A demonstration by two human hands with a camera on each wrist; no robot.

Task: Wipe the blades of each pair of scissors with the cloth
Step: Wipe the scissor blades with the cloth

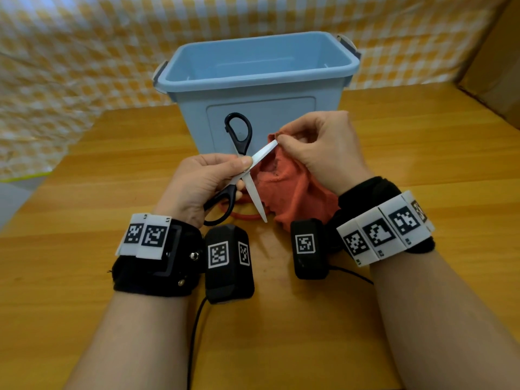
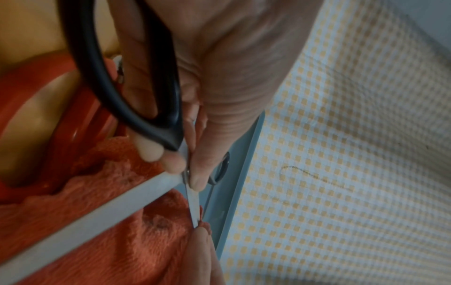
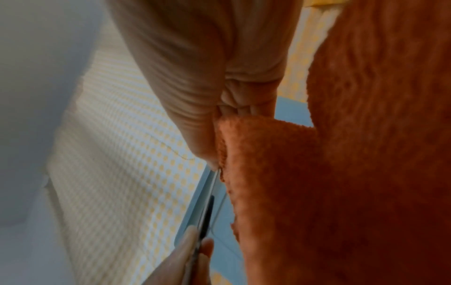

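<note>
Scissors (image 1: 239, 164), black-handled and white-bladed, are up off the table (image 1: 422, 164), spread wide open in front of the blue bin (image 1: 259, 80) at the far middle of the tabletop, and the wipe is mid-stroke: the left hand (image 1: 205, 184) has thumb and fingers pinched around the pivot, one handle loop tucked down in the palm, the other loop standing up against the bin's front wall. The right hand (image 1: 320, 147) has its fingers curled into the orange cloth (image 1: 295, 192), squeezing a fold of it onto the tip of the blade that points up and to the right, so by my read that blade is nearly covered, while the second blade, angled down toward the near edge, hangs bare beside the cloth. Whether it has had its turn, nothing here tells. An orange-red pair (image 2: 73, 123) lies on the table beneath the hands, partly hidden by the cloth; it looks to be waiting, and the bin appears empty, so I judge plenty of the job left. Both wrists hover above the tabletop, knuckles up
</note>
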